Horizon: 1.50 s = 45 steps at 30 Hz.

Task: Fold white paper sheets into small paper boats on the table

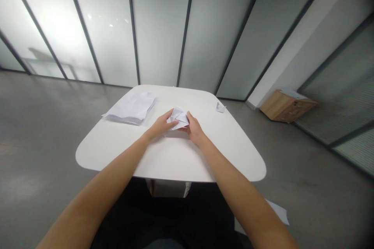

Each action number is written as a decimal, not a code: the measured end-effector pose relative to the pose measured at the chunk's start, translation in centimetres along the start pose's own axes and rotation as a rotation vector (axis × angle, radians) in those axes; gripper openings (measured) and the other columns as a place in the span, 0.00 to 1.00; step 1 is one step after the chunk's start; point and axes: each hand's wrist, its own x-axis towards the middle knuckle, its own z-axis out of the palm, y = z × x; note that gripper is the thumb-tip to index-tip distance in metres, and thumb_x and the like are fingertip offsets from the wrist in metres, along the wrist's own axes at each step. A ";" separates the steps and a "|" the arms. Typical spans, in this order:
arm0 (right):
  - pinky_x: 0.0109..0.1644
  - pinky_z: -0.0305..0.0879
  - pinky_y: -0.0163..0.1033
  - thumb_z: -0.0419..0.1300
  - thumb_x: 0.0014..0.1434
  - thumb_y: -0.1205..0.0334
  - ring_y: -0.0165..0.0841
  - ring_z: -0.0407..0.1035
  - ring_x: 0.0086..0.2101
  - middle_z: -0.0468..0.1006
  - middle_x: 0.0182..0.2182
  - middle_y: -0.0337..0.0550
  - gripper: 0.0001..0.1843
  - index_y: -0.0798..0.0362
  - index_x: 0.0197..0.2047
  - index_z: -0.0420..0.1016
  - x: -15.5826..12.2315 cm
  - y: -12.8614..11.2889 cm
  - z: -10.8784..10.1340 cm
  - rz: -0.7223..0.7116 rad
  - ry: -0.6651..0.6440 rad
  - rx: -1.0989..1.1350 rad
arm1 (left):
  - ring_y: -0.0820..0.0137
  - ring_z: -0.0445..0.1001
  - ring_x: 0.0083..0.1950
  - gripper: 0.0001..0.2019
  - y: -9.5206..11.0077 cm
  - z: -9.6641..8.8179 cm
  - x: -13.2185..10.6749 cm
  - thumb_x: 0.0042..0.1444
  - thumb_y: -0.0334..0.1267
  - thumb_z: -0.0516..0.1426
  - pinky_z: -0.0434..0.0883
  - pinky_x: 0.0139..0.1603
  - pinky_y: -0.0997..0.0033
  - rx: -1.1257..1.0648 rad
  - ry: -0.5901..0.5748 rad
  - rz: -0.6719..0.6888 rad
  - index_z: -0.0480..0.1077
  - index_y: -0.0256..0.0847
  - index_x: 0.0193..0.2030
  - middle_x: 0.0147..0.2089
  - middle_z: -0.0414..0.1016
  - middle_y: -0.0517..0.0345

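The left hand (160,125) and right hand (195,129) hold a folded white paper (177,118) on the white tabletop (187,159), with fingers (171,118) pressed on it from both sides. A pile of paper (130,108) lies nearby.

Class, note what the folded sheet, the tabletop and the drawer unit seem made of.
The folded sheet looks like thin matte white paper, sharply creased. The tabletop is smooth matte white, perhaps laminate or paint; the core is hidden. The drawer unit looks like wood or veneer, going by its warm tan grain.
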 end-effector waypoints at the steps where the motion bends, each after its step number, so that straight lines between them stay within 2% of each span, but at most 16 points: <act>1: 0.33 0.77 0.40 0.61 0.60 0.41 0.36 0.75 0.32 0.81 0.32 0.43 0.21 0.52 0.38 0.78 0.1 0.1 -0.1 0.000 0.004 -0.010 | 0.53 0.67 0.68 0.36 -0.3 0.0 0.0 0.60 0.53 0.60 0.62 0.70 0.54 0.024 -0.001 0.006 0.61 0.39 0.72 0.69 0.68 0.48; 4: 0.30 0.75 0.38 0.66 0.55 0.49 0.35 0.73 0.30 0.79 0.30 0.40 0.14 0.52 0.37 0.78 0.2 0.1 -0.2 -0.029 0.020 -0.118 | 0.54 0.71 0.65 0.36 -0.7 0.1 0.0 0.61 0.49 0.59 0.66 0.68 0.54 0.119 -0.005 -0.017 0.56 0.40 0.73 0.68 0.70 0.45; 6: 0.30 0.75 0.37 0.67 0.52 0.54 0.35 0.73 0.31 0.79 0.30 0.39 0.12 0.52 0.37 0.79 0.1 0.1 -0.1 -0.052 0.046 -0.183 | 0.56 0.76 0.60 0.34 -0.7 0.2 0.0 0.62 0.45 0.59 0.70 0.63 0.54 0.153 0.032 -0.033 0.55 0.41 0.73 0.65 0.72 0.43; 11: 0.31 0.77 0.39 0.65 0.53 0.57 0.36 0.75 0.36 0.81 0.34 0.41 0.13 0.51 0.42 0.80 -0.3 -0.4 0.4 -0.049 0.043 -0.204 | 0.61 0.79 0.54 0.17 -0.5 -0.1 0.2 0.63 0.40 0.57 0.75 0.54 0.60 0.197 0.234 0.001 0.64 0.41 0.57 0.54 0.79 0.47; 14: 0.31 0.78 0.39 0.65 0.53 0.59 0.36 0.74 0.35 0.81 0.34 0.42 0.12 0.52 0.42 0.80 -0.6 -0.7 0.6 -0.049 0.020 -0.208 | 0.61 0.80 0.51 0.12 -0.4 -0.3 0.1 0.64 0.39 0.57 0.75 0.53 0.60 0.307 0.255 0.018 0.67 0.42 0.52 0.49 0.80 0.50; 17: 0.32 0.78 0.40 0.66 0.52 0.58 0.35 0.73 0.34 0.80 0.33 0.42 0.13 0.52 0.41 0.80 -0.8 -0.9 0.7 -0.046 0.003 -0.211 | 0.61 0.79 0.53 0.14 -0.1 -0.5 -0.1 0.63 0.38 0.56 0.74 0.57 0.60 0.384 0.202 0.080 0.68 0.43 0.56 0.52 0.80 0.51; 21: 0.32 0.76 0.39 0.68 0.51 0.54 0.33 0.71 0.30 0.78 0.30 0.38 0.14 0.50 0.41 0.80 -0.8 -0.9 0.5 -0.032 -0.028 -0.169 | 0.62 0.73 0.62 0.24 0.1 -0.4 -0.4 0.64 0.34 0.53 0.69 0.65 0.59 0.460 0.093 0.162 0.65 0.47 0.67 0.63 0.74 0.53; 26: 0.30 0.71 0.37 0.67 0.50 0.50 0.33 0.70 0.30 0.77 0.29 0.37 0.14 0.51 0.35 0.78 -0.4 -0.5 0.4 -0.062 0.003 -0.139 | 0.61 0.69 0.66 0.32 0.1 -0.3 -0.3 0.62 0.33 0.53 0.66 0.70 0.58 0.541 -0.010 0.140 0.59 0.45 0.74 0.68 0.69 0.53; 29: 0.35 0.73 0.39 0.67 0.49 0.52 0.34 0.72 0.32 0.80 0.32 0.39 0.14 0.51 0.37 0.79 -0.4 -0.4 0.4 -0.045 -0.021 -0.151 | 0.59 0.68 0.65 0.32 0.7 -0.2 -0.6 0.63 0.34 0.52 0.68 0.68 0.57 0.614 0.000 0.079 0.57 0.49 0.74 0.69 0.68 0.54; 33: 0.36 0.72 0.37 0.66 0.50 0.56 0.34 0.73 0.34 0.82 0.35 0.39 0.14 0.51 0.40 0.80 -0.4 -0.4 0.6 -0.032 -0.037 -0.106 | 0.58 0.67 0.63 0.32 2.0 -0.1 -1.1 0.64 0.34 0.50 0.73 0.60 0.57 0.736 0.049 0.031 0.54 0.55 0.75 0.68 0.67 0.54; 35: 0.36 0.71 0.35 0.66 0.49 0.60 0.33 0.74 0.36 0.83 0.38 0.39 0.18 0.50 0.45 0.79 -0.4 -0.6 0.7 -0.027 -0.038 -0.054 | 0.58 0.66 0.63 0.33 2.5 0.0 -1.2 0.64 0.34 0.50 0.75 0.55 0.59 0.788 0.054 0.010 0.52 0.57 0.76 0.67 0.66 0.54; 38: 0.37 0.72 0.35 0.66 0.48 0.65 0.33 0.75 0.36 0.83 0.39 0.38 0.24 0.48 0.51 0.75 -0.5 -0.8 0.7 -0.021 0.027 0.026 | 0.58 0.66 0.62 0.35 2.8 0.1 -1.3 0.64 0.35 0.51 0.77 0.51 0.61 0.826 0.033 -0.012 0.49 0.59 0.76 0.67 0.65 0.54; 41: 0.36 0.73 0.35 0.67 0.48 0.66 0.32 0.76 0.37 0.82 0.42 0.37 0.25 0.46 0.51 0.72 -0.6 -0.9 0.6 -0.043 0.101 0.073 | 0.57 0.67 0.62 0.36 2.8 0.2 -1.4 0.63 0.34 0.51 0.76 0.51 0.61 0.818 0.028 -0.009 0.47 0.58 0.77 0.68 0.64 0.53; 45: 0.36 0.74 0.36 0.68 0.48 0.65 0.33 0.76 0.39 0.81 0.47 0.38 0.22 0.45 0.47 0.72 -0.5 -0.9 0.5 -0.057 0.123 0.085 | 0.55 0.70 0.61 0.37 2.6 0.2 -1.4 0.61 0.32 0.52 0.75 0.51 0.60 0.769 0.044 0.043 0.49 0.57 0.77 0.69 0.66 0.53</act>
